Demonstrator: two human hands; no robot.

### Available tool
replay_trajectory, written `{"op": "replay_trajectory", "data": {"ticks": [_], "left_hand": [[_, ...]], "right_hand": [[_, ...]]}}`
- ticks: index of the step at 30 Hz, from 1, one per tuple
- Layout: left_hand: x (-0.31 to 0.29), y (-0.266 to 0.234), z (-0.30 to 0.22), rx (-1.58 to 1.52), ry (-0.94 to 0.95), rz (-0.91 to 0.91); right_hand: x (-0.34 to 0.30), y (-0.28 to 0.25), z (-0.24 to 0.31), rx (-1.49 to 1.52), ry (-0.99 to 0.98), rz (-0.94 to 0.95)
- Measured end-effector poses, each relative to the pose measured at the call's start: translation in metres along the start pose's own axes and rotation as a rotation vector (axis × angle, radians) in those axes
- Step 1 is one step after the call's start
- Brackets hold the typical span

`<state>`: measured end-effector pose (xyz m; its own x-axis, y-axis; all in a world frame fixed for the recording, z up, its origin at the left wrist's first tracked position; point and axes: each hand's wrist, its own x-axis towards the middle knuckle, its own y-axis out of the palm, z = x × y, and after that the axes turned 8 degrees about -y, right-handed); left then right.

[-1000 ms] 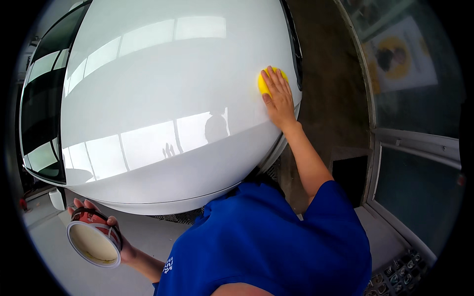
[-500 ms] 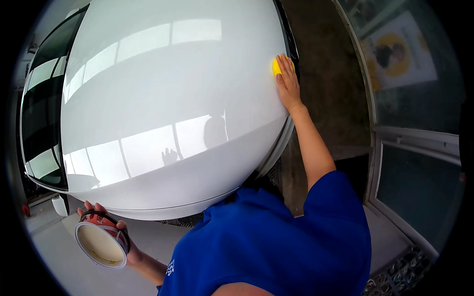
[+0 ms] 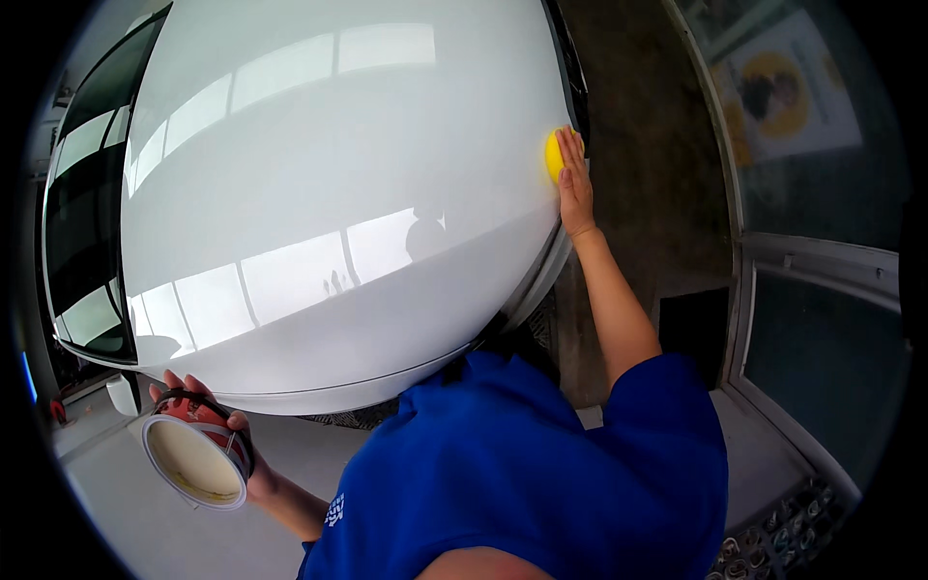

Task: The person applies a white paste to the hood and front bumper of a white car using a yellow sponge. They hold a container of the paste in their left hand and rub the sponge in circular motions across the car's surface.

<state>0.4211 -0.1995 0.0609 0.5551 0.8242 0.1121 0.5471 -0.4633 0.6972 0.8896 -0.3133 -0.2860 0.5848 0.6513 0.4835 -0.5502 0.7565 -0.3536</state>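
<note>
Head view: the yellow sponge pad sits at the white car hood's right edge, pressed flat under the right hand. The left hand has its grip closed around an open round tin, held low by the hood's front edge. Risk: the pad could slip off the edge, and the tilted tin could spill.

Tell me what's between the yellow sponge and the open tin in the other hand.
In the head view, only the glossy white car hood spans from the yellow sponge to the open tin.

Yellow sponge: mostly covered by the right hand; shape unclear. Open tin: far side hidden behind the left hand; contents indistinct. Wall poster: blurred. Car windscreen: cut off at the rim.
</note>
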Motion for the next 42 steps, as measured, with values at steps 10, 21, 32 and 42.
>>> {"op": "replay_trajectory", "data": {"ticks": [10, 21, 32, 42], "left_hand": [[-0.029, -0.004, -0.010, 0.064, 0.022, -0.027], [-0.071, -0.021, -0.012, 0.047, 0.034, -0.050], [-0.131, -0.036, -0.037, 0.086, 0.162, -0.113], [-0.153, -0.050, -0.059, 0.018, 0.163, -0.112]], "right_hand": [[-0.064, 0.017, 0.053, -0.050, 0.011, -0.057], [-0.069, 0.011, 0.078, -0.196, -0.185, 0.142], [-0.067, 0.032, 0.107, -0.258, -0.231, 0.164], [-0.066, 0.064, 0.157, -0.300, -0.333, 0.322]]}}
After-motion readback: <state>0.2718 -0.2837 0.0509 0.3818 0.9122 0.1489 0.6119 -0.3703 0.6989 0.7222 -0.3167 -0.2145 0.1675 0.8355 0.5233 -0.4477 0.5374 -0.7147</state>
